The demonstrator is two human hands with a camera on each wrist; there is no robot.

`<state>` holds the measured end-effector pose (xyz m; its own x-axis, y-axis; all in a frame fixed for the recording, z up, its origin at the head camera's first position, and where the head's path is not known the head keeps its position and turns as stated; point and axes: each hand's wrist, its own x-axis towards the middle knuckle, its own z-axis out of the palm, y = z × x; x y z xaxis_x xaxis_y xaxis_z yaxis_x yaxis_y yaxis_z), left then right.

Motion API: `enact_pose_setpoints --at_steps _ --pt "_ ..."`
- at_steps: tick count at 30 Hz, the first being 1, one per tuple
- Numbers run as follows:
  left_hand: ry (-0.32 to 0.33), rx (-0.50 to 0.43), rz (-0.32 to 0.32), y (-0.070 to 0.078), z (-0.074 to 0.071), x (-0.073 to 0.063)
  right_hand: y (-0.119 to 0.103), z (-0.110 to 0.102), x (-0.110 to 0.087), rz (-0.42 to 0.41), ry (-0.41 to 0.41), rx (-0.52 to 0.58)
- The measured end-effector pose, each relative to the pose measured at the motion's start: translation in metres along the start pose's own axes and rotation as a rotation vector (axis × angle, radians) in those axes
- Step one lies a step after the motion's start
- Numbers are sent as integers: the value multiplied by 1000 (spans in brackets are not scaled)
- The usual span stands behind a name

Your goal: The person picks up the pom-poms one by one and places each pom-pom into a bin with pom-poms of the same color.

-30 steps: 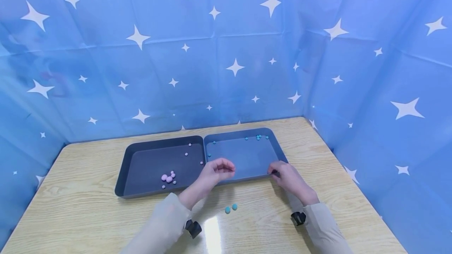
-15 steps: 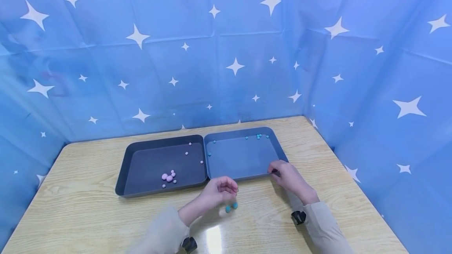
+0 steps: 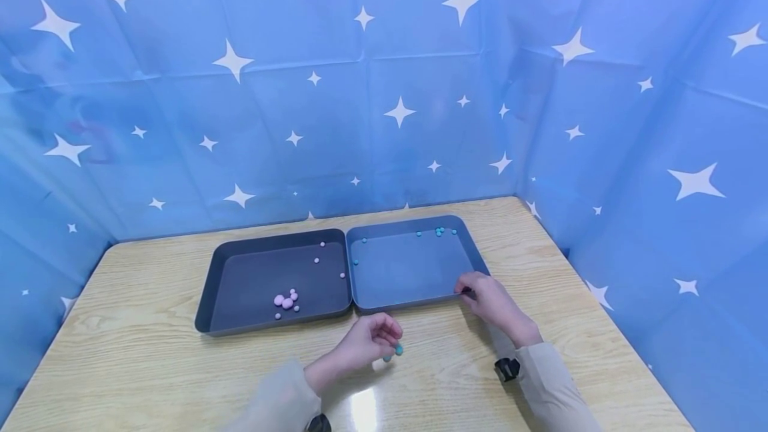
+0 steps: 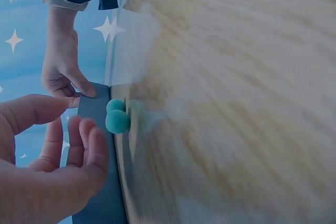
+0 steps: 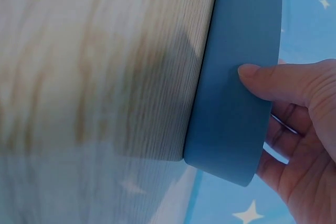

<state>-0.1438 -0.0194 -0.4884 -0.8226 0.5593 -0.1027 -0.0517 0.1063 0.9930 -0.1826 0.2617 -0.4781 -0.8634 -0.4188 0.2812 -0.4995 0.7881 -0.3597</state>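
Two teal pom-poms (image 3: 399, 350) lie on the table just in front of the blue tray, partly covered by my left hand (image 3: 367, 343). In the left wrist view, that hand's thumb and loosely bent fingers stand apart with nothing between them, close to the pom-poms (image 4: 117, 121). My right hand (image 3: 497, 307) grips the near right corner of the blue tray (image 3: 414, 262). Its thumb presses the outer wall of the tray (image 5: 231, 103) in the right wrist view, with the other fingers over the rim. Several small teal pom-poms (image 3: 439, 232) rest inside this tray, mostly towards the back.
A dark tray (image 3: 258, 272) adjoins the blue one on the left and holds several pink pom-poms (image 3: 288, 303) of different sizes. Both trays sit on a wood-grain table (image 3: 150, 365). A blue curtain with white stars (image 3: 372, 119) hangs behind and to the sides.
My left hand has moved back from over the blue tray's near edge and down to the two teal pom-poms on the table. The right hand keeps its grip on the tray.
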Motion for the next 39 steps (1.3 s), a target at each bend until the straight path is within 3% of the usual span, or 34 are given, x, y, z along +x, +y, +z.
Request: enact_pose_setpoints --at_steps 8,19,26,30,39 --pt "28 199 45 -2 2 -4 0 1 0 -25 18 -13" --pt "38 289 76 -6 5 -2 1 0 0 -30 26 -13" --pt "21 425 179 -6 7 0 0 0 0 -34 27 -11" --pt "26 436 183 -6 8 1 0 0 0 -33 25 -8" --pt "33 353 135 -7 4 2 0 -1 0 -22 12 3"
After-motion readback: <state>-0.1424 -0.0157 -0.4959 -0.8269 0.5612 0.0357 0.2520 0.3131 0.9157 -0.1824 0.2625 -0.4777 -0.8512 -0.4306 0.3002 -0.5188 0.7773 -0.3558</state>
